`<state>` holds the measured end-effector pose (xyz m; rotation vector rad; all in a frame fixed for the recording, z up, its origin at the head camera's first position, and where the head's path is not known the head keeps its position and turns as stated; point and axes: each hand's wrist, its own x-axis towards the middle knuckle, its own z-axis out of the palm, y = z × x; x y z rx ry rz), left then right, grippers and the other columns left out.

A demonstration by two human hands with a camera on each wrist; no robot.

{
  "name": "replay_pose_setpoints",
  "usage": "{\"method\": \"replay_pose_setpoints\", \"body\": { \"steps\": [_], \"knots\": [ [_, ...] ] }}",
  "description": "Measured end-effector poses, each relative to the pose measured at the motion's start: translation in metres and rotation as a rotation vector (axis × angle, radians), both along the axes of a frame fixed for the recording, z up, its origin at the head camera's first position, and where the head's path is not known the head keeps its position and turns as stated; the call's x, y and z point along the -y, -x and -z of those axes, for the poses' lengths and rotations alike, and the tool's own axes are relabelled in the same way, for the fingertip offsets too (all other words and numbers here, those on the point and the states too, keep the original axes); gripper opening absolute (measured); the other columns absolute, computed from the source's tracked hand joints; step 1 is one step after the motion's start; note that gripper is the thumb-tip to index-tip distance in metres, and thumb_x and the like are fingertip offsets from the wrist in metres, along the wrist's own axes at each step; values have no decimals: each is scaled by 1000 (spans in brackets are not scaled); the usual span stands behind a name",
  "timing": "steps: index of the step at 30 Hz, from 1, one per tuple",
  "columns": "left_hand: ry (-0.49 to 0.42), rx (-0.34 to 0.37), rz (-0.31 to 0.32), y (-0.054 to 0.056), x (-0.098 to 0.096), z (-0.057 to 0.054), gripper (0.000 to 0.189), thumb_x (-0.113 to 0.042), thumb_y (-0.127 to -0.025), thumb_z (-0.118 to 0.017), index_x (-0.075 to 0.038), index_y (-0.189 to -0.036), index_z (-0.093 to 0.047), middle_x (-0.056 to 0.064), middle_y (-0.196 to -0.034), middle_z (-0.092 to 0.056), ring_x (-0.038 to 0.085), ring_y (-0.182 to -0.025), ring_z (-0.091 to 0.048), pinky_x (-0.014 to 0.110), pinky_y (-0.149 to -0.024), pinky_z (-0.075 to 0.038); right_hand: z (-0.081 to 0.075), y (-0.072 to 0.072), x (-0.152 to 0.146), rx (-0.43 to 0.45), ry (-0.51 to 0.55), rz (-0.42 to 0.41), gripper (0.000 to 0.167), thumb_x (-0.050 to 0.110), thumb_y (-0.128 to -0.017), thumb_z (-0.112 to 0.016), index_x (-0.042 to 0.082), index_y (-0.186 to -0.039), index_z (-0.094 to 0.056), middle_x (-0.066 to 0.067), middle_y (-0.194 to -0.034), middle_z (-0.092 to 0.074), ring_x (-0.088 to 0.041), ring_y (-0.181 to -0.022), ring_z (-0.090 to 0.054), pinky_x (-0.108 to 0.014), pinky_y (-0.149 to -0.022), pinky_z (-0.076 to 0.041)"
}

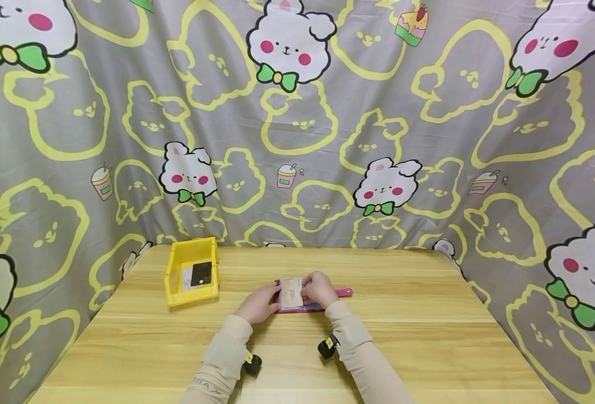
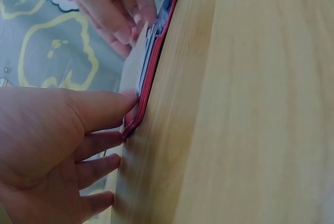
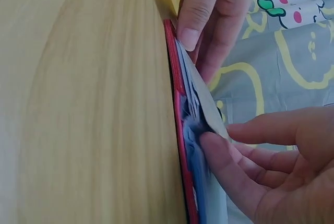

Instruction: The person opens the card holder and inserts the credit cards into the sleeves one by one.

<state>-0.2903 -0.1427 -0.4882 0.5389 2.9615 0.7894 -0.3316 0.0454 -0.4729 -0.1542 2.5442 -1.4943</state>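
- Head view: You are working with both hands over a red card holder [image 1: 289,312], which is lying flat on the tabletop [image 1: 403,348] before you, its strap [image 1: 346,292] sticking out to the right.
- Head view: Your left hand [image 1: 259,303] is holding the left end of the holder, while your right hand [image 1: 319,289] is bending its fingers at the right edge of a pale card [image 1: 292,293] that is covering the holder's left part.
- Head view: Farther back on the left, a yellow bin [image 1: 193,297] is standing well apart from the holder, a black card [image 1: 201,274] resting inside beside a lighter card [image 1: 187,279].
- Head view: A gray curtain [image 1: 297,213] printed with white rabbits is hanging behind the tabletop.
- Left wrist view: Your left hand is pinching the holder's end, thumb pressing on the card side, the other fingers spreading loosely below the red edge; whether those fingertips are touching the tabletop, you cannot tell here.
- Right wrist view: Your right hand is nearly closing, thumb and forefinger pinching the raised edge of the pale card, which is tilting up from the holder. Bluish sleeves [image 3: 195,153] are bulging beneath it, and your left thumb is pressing at the far end.
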Motion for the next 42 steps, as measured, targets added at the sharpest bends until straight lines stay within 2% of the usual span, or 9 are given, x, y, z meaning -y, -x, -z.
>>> {"method": "replay_pose_setpoints", "body": {
  "steps": [5,13,16,20,26,29,33,38,42],
  "knots": [
    [-10,21,-6,0,1,1,53,-18,-94,-64,5,-139,-48,27,-146,-45,43,-136,-42,54,-113,-34,-2,1,-11,-28,-15,-33,28,-6,-79,-63,-11,-107,-63,-13,-74,-65,-21,-59,-69,-31,-56,-60],
    [-33,44,-17,1,5,-3,54,-22,-95,-62,4,-140,-47,27,-148,-42,42,-138,-40,53,-115,-34,-11,0,-51,-215,-102,-62,27,3,-83,-69,-8,-108,-66,-13,-84,-69,-17,-68,-66,-28,-61,-58],
    [-78,42,-36,1,9,-10,53,-23,-96,-61,4,-141,-47,26,-147,-43,42,-138,-41,53,-115,-33,-12,1,-68,-284,-144,-56,25,5,-84,-70,-6,-106,-67,-12,-86,-71,-16,-75,-65,-28,-67,-57],
    [-136,24,-74,-1,18,-29,52,-25,-98,-58,0,-142,-47,22,-146,-48,40,-137,-43,53,-115,-34,-14,-2,-88,-342,-184,-88,29,8,-87,-70,-7,-111,-66,-19,-101,-72,-28,-93,-69,-37,-83,-57],
    [-106,-122,-101,-10,45,-58,49,-31,-98,-58,-6,-139,-52,17,-142,-53,37,-132,-48,53,-111,-39,-9,-11,-108,-356,-348,-255,63,26,-87,-73,-9,-135,-50,-26,-136,-55,-41,-124,-55,-52,-106,-45],
    [-41,-217,-127,-16,63,-68,47,-34,-96,-60,-8,-135,-56,15,-139,-56,36,-127,-53,53,-106,-44,-2,-15,-114,-340,-463,-336,82,36,-85,-74,-9,-143,-39,-28,-148,-41,-43,-137,-41,-54,-115,-33],
    [12,-300,-160,-20,84,-75,45,-35,-95,-61,-8,-132,-59,15,-134,-60,38,-122,-56,54,-102,-46,6,-19,-118,-309,-528,-405,99,44,-78,-78,-11,-147,-31,-31,-154,-27,-46,-144,-26,-55,-119,-24],
    [-2,-299,-210,-18,115,-79,47,-37,-98,-57,-5,-132,-58,20,-133,-59,41,-121,-55,58,-100,-45,9,-23,-119,-249,-541,-430,106,43,-73,-83,-11,-148,-29,-30,-156,-25,-45,-145,-24,-55,-119,-24],
    [-109,-207,-248,-9,138,-74,49,-36,-102,-49,0,-135,-53,25,-134,-56,43,-121,-53,58,-100,-45,10,-23,-119,-231,-550,-426,105,39,-72,-84,-11,-147,-30,-30,-155,-26,-45,-144,-25,-55,-119,-25]
  ]
}}
